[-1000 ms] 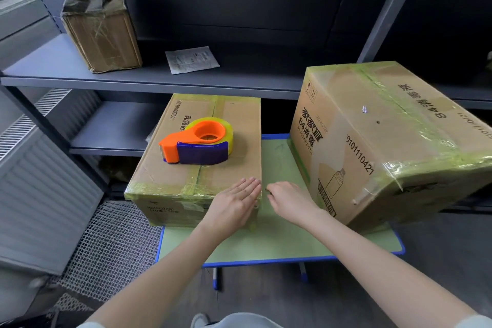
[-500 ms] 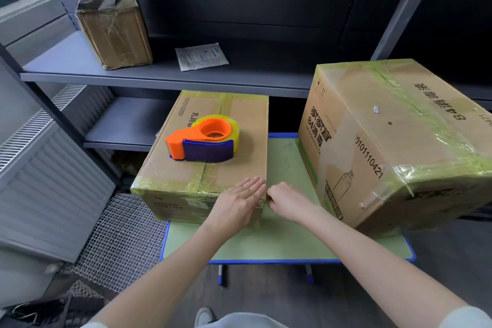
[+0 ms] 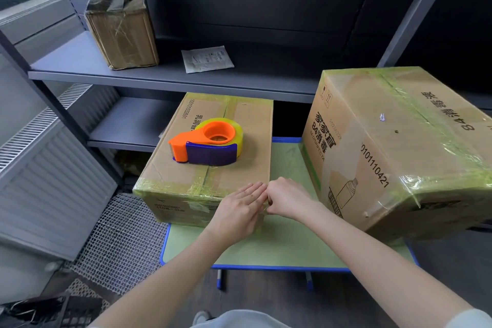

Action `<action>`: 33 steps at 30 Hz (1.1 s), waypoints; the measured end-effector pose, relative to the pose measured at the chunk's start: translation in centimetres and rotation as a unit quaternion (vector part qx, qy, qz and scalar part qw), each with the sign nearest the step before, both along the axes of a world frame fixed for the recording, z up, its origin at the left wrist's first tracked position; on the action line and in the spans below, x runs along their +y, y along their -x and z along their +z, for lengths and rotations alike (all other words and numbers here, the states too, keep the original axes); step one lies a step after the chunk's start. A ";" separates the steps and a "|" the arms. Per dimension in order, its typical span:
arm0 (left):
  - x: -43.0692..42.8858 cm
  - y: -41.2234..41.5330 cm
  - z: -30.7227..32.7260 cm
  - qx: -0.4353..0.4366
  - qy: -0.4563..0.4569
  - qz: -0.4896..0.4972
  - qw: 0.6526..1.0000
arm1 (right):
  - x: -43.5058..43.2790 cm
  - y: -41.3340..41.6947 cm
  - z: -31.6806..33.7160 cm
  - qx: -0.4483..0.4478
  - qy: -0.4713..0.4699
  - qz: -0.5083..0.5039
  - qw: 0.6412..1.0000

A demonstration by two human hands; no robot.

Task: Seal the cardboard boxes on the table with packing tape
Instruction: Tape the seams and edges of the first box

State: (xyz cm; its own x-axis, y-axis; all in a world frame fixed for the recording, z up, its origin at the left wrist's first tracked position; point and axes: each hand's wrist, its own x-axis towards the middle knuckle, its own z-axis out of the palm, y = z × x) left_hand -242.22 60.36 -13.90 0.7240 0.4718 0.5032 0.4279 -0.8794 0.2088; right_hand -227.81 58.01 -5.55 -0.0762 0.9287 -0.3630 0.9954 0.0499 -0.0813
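At the near right corner of the smaller brown cardboard box your left hand still presses flat, fingers straight, the curled fingertips of your right hand are hidden, its hold untellable, and the orange-and-purple plastic tape dispenser rests on top.

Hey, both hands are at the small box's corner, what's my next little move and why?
Probably smooth the tape down over that corner with the flat left hand: the right hand seems to pinch it there, and the tape dispenser lies on the small box.
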 end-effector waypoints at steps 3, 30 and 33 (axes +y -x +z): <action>-0.2 0.3 -0.2 0.007 0.014 0.000 1.000 | 0.1 0.4 0.0 0.005 -0.020 -0.011 1.000; 1.0 0.2 -0.8 -0.021 -0.042 -0.029 0.998 | 0.7 -1.3 0.8 0.121 0.137 0.026 0.983; 1.0 0.2 -1.0 -0.034 -0.038 -0.030 0.998 | 1.0 -1.4 0.8 0.140 0.171 0.019 0.975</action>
